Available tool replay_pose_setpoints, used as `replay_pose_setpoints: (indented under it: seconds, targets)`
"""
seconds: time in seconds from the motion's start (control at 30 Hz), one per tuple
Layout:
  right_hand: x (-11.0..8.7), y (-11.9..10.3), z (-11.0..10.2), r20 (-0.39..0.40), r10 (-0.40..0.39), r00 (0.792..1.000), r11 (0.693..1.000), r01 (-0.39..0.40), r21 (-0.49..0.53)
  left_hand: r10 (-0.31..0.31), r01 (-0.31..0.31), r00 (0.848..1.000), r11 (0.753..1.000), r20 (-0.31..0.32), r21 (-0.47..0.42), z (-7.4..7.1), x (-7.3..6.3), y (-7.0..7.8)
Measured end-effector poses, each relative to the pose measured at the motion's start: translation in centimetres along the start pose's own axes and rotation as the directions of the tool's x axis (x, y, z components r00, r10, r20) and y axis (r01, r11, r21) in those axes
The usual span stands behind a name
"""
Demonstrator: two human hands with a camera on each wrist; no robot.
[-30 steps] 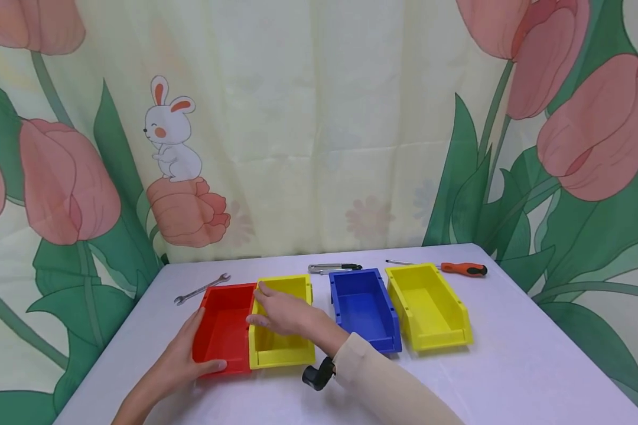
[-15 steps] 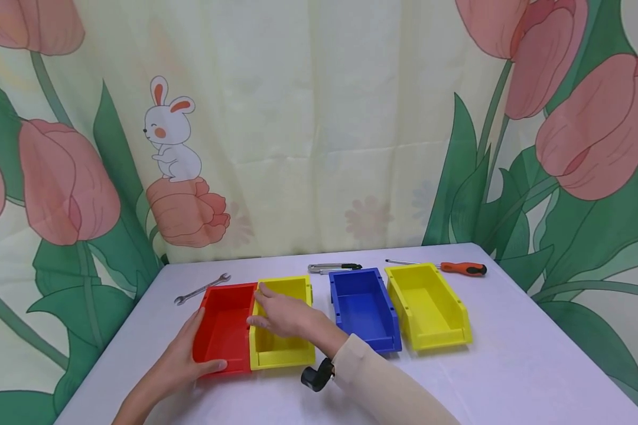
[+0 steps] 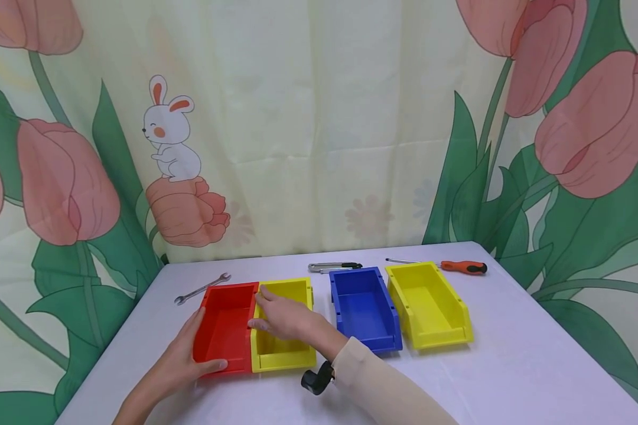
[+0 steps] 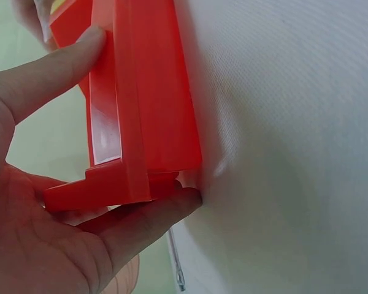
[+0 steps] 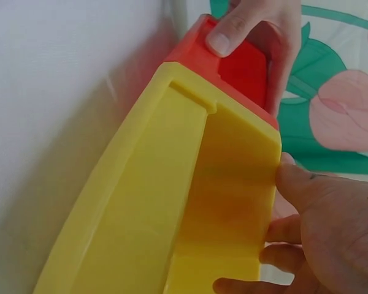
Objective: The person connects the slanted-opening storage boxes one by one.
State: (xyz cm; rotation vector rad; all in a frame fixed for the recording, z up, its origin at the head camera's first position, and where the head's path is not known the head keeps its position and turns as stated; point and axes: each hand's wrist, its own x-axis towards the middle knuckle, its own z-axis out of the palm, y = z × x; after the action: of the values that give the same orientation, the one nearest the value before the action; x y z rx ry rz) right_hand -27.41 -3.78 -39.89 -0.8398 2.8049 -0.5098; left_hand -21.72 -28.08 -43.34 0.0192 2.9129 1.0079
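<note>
A red open-front bin [image 3: 227,327] stands at the left, side by side with a yellow bin [image 3: 283,361]. My left hand [image 3: 176,361] grips the red bin's near left corner, its thumb on the front lip and its fingers along the outer side. In the left wrist view a fingertip reaches the bin's lower edge. My right hand [image 3: 287,316] reaches across the yellow bin from the right. Its fingers and thumb lie at the wall where the two bins meet. The right wrist view shows these fingers [image 5: 285,257] loosely extended over the yellow wall.
A blue bin [image 3: 364,316] and a second yellow bin [image 3: 430,307] stand to the right. Along the back lie a utility knife [image 3: 335,267] and an orange-handled screwdriver [image 3: 462,268]. Behind the red bin is a wrench [image 3: 202,288]. A printed curtain [image 3: 319,136] hangs behind the table.
The yellow bin under my right hand has slid very slightly toward me and to the right. Both hands keep nearly the same places on the bins.
</note>
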Motion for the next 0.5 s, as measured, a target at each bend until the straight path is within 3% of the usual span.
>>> replay_pose_setpoints:
  seconds: [0.5]
  targets:
    - [-0.07, 0.25, 0.08, -0.024, -0.004, 1.000, 1.000, 0.004, 0.020, 0.011, -0.011, 1.000, 1.000, 0.000, -0.003, -0.06, -0.11, 0.07]
